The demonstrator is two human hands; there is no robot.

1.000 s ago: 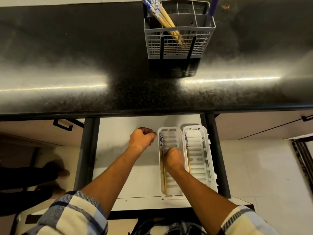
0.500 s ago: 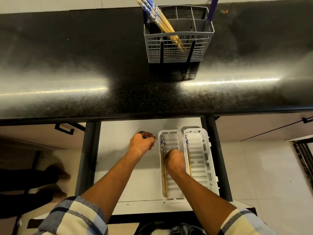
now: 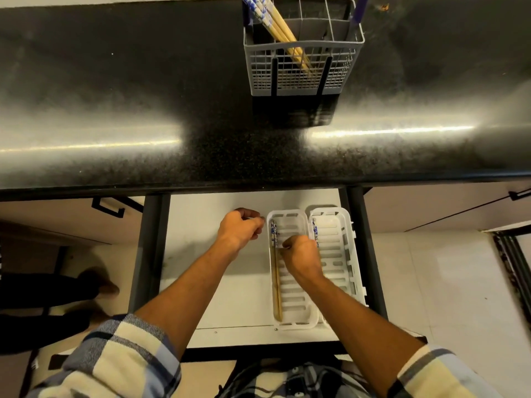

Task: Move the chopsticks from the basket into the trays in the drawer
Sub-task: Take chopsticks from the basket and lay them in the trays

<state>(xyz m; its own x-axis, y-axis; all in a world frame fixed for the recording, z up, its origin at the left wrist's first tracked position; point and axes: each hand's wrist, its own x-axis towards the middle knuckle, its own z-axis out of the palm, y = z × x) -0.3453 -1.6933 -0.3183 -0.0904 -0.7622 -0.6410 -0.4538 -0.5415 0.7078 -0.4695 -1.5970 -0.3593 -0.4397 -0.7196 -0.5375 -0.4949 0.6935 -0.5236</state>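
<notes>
1. A grey basket is seen on the black countertop, with chopsticks leaning in its left compartment.
2. Two white trays lie side by side in the open drawer.
3. A chopstick pair is laid in the left tray.
4. The right hand is curled over the trays; what it holds cannot be told.
5. The left hand is loosely fisted beside them.

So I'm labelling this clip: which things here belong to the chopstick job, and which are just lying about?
Belongs to the job:
basket
chopsticks in basket
left tray
right tray
chopsticks in left tray
drawer
both hands: left, right

Just lying about:
purple handle in basket
countertop
</notes>
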